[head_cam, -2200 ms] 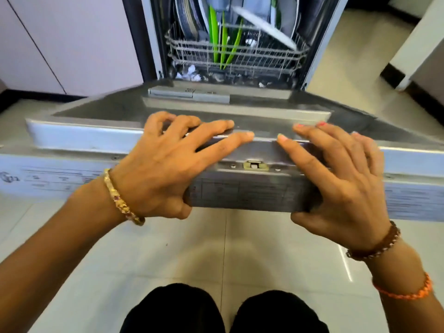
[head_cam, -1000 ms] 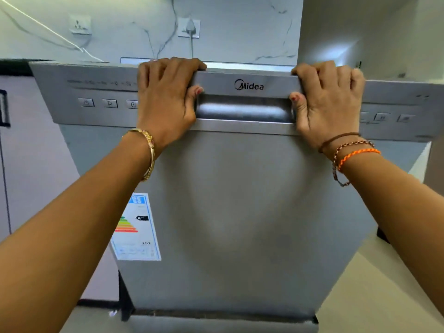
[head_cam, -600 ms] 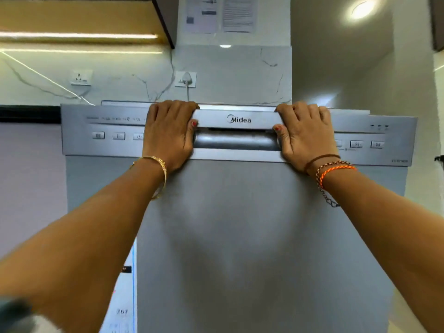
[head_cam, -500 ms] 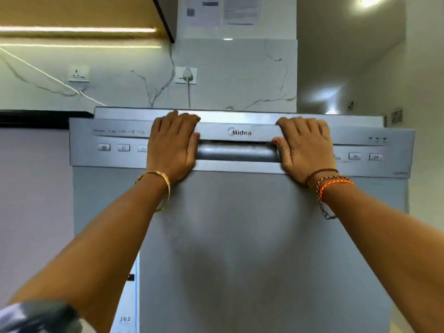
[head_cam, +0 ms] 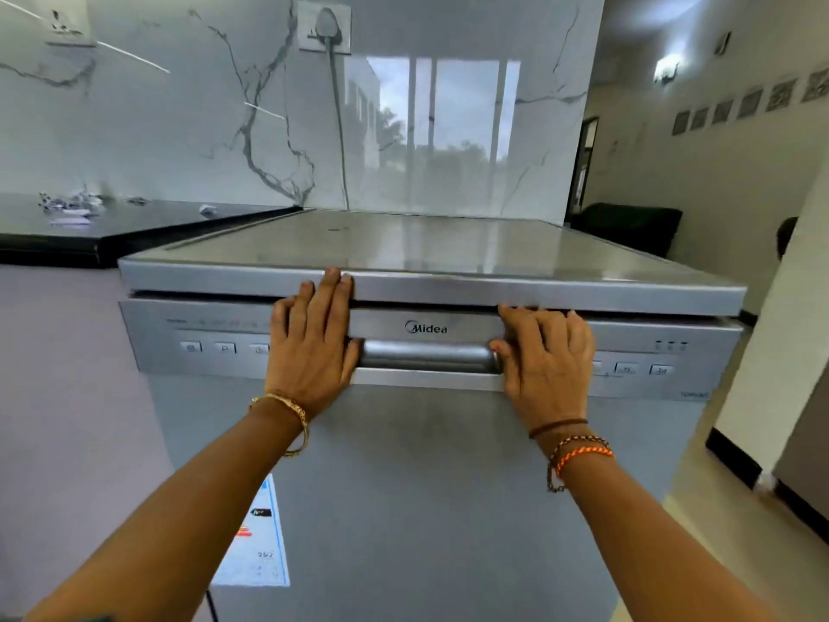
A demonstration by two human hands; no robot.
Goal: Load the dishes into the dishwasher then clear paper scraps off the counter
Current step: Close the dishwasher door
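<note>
Since a moment ago the view is sitting higher, so the dishwasher's (head_cam: pixel 426 487) flat grey top is now showing, and the left hand (head_cam: pixel 311 347) is reaching further up the door than before. Standing shut and upright, the dishwasher is filling the middle of the view, its Midea badge just above the recessed handle (head_cam: pixel 426 356) in the control strip. To its left the black surface (head_cam: pixel 134 226) is running along the marble wall (head_cam: pixel 179 119), level with the appliance's top and touching its left edge. Several crumpled paper scraps (head_cam: pixel 67 204) are lying on that surface near the wall, well apart from both hands, with one small scrap (head_cam: pixel 207 210) sitting alone closer to the dishwasher. The left hand is pressing flat against the strip at the handle's left end, its fingers (head_cam: pixel 332 289) straight and close together, tips touching the lip of the top panel. The right hand (head_cam: pixel 545 356) is resting at the handle's right end, its fingers (head_cam: pixel 538 318) bending over the door's upper edge, thumb beside the recess. A gold bangle (head_cam: pixel 287 413) is circling the left wrist; brown and orange thread bands (head_cam: pixel 578 448) are circling the right.
</note>
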